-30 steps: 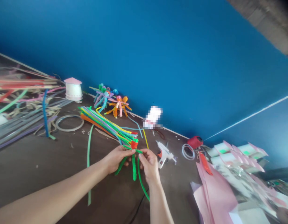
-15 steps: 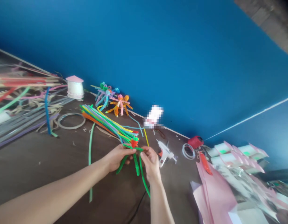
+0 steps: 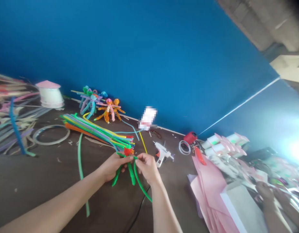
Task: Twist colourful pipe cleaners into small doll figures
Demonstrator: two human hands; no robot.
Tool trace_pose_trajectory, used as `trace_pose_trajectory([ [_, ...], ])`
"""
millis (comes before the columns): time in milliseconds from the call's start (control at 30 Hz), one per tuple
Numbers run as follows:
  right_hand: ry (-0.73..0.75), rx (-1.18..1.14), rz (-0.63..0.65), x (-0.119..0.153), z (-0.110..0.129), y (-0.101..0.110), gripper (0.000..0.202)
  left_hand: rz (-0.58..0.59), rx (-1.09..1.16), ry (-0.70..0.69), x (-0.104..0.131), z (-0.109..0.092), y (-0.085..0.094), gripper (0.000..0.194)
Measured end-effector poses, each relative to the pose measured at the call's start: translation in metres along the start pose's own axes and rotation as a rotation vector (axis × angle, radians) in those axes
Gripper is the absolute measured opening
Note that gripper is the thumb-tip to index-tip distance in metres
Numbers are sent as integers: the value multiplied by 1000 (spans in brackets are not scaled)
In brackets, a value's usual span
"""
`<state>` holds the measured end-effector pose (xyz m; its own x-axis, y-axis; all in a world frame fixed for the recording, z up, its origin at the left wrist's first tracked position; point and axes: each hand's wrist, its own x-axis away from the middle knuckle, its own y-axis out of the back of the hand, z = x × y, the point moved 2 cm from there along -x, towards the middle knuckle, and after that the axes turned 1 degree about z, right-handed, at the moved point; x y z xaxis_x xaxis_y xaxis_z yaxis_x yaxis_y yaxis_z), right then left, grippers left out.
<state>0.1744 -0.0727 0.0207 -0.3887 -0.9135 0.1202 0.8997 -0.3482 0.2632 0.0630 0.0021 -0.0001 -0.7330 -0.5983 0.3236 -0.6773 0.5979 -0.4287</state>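
Observation:
Between my hands is a green pipe cleaner figure with a red part near its top and thick wound legs hanging down. My left hand is closed round its body, thumb on top. In a pinch, my right hand grips a green pipe cleaner at the figure's side; its long loose end curves down past my wrist. Just behind lies a bundle of coloured pipe cleaners. Finished-looking pipe cleaner figures in orange, pink, blue and green stand by the wall.
A white glue gun lies right of my hands, its black cord near my right forearm. Pink sheets and white rolls are at the right, beside another person's hands. A white pot with a pink cone top stands left.
The view has swung to the right, so the table's things sit further left and another person's hands show more. Both my hands keep hold of the green figure and its strand.

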Motion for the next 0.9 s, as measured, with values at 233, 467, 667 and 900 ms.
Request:
trace_pose_trajectory([
  [233, -70, 325, -271, 20, 14, 71, 26, 26, 131, 37, -3, -1, 4, 27],
  [467, -308, 709, -459, 23, -30, 105, 34, 56, 144, 24, -5, 1, 5, 23],
  [667, -322, 581, -486, 16, -47, 89, 32, 98, 103, 12, -4, 2, 6, 25],
  [900, -320, 480, -504, 7, -50, 91, 37, 78, 60, 39, -1, 0, 4, 23],
])
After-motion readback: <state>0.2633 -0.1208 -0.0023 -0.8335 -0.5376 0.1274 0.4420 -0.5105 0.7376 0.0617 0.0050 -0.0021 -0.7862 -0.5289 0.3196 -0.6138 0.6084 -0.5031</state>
